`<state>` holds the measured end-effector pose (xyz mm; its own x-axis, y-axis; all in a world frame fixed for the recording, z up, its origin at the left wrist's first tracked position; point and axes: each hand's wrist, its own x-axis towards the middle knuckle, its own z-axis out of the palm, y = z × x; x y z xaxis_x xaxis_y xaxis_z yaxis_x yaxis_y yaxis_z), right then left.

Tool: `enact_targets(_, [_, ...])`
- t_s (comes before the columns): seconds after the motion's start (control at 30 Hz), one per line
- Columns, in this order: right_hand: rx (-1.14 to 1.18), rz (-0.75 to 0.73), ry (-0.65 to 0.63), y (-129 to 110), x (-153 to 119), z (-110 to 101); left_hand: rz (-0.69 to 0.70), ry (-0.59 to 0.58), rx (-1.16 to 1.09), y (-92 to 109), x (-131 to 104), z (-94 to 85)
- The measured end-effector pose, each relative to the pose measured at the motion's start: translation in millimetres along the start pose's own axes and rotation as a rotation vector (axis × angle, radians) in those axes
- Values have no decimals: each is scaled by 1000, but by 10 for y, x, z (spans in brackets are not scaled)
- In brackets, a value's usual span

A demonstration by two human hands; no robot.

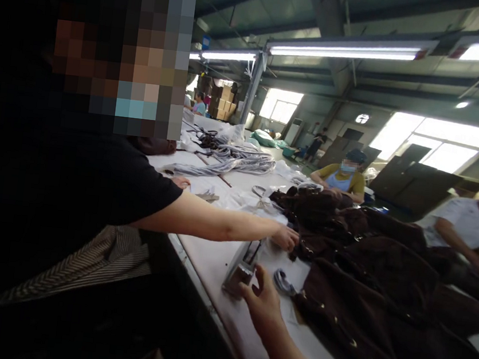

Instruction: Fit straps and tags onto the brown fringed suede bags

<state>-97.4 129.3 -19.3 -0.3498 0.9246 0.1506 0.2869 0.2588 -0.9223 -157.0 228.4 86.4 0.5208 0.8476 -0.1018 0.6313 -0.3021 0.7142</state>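
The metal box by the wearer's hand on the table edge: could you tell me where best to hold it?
Probably across the metal box's two long sides, coming from the near table edge, where the hand already touches it; the brown garments crowd its far side.

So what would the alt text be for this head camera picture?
One hand of the camera wearer touches a small metal tool on a white table, beside a pile of dark brown garments. A co-worker in black reaches a hand to the pile; two more people sit across the table.
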Motion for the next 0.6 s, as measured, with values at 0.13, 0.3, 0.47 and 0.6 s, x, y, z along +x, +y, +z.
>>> enact_targets(0.13, [-193, -69, -41, 146, -454, -936, -38, 341, 172, 121, -431, 1599])
enact_targets(0.3, [-538, -21, -122, 343, -1140, -2088, 208, 233, 221, 146, -735, 2208])
enact_targets(0.47, [-611, 56, -205, 404, -1523, -2342, 240, 99, 292, 241, -492, 2016])
enact_targets(0.6, [-682, -7, -223, 393, -1522, -2237, 277, -17, 312, 369, -377, 2014])
